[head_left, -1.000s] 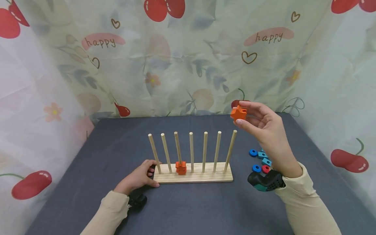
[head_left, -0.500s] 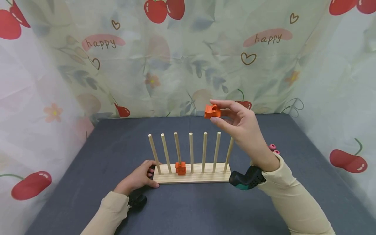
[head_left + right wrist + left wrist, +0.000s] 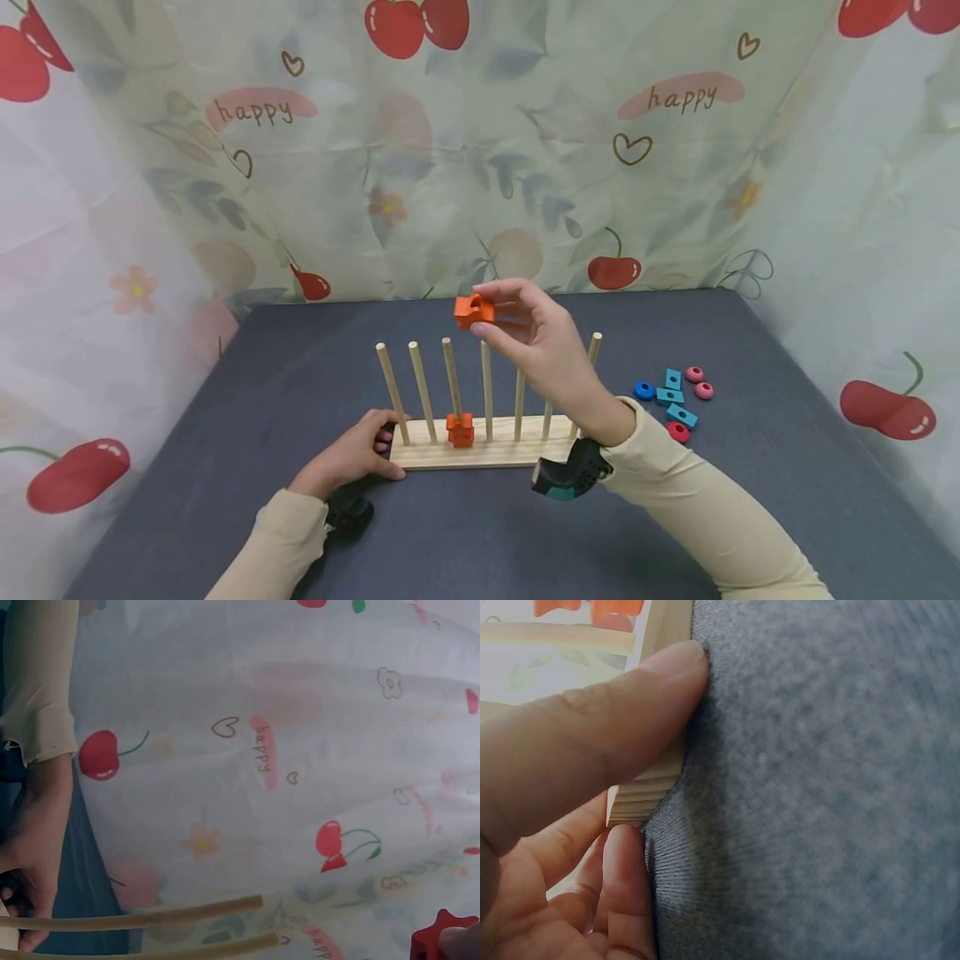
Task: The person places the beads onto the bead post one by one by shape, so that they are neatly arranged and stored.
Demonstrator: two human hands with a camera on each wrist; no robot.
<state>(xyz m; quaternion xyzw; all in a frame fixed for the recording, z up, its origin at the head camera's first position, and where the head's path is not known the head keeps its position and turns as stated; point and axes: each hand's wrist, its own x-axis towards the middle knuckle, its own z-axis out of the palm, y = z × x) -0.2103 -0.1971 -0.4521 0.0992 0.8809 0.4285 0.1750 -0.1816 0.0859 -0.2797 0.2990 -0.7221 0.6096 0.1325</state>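
Observation:
My left hand (image 3: 356, 450) grips the left end of a wooden peg board (image 3: 495, 456), thumb at its front edge and fingers at the end. In the left wrist view the thumb (image 3: 592, 727) lies across the board's corner. An orange star-shaped bead (image 3: 461, 432) sits low on the third peg from the left. Another orange star-shaped bead (image 3: 474, 311) is pinched between the thumb and fingers of my right hand (image 3: 551, 350), just above the tops of the third and fourth pegs. This held star bead (image 3: 429, 941) shows at the right wrist view's bottom right corner.
Right of the board lie several blue rectangular beads (image 3: 681, 416), a blue ring bead (image 3: 643, 390), a red ring bead (image 3: 678, 431) and two pink beads (image 3: 703, 390). My right hand and forearm hide parts of the right-hand pegs. Patterned cloth (image 3: 450, 167) surrounds the dark table (image 3: 465, 533).
My right hand has carried the orange star bead leftward, from beyond the right end of the board to above its middle-left pegs, dipping slightly. My left hand has stayed on the board.

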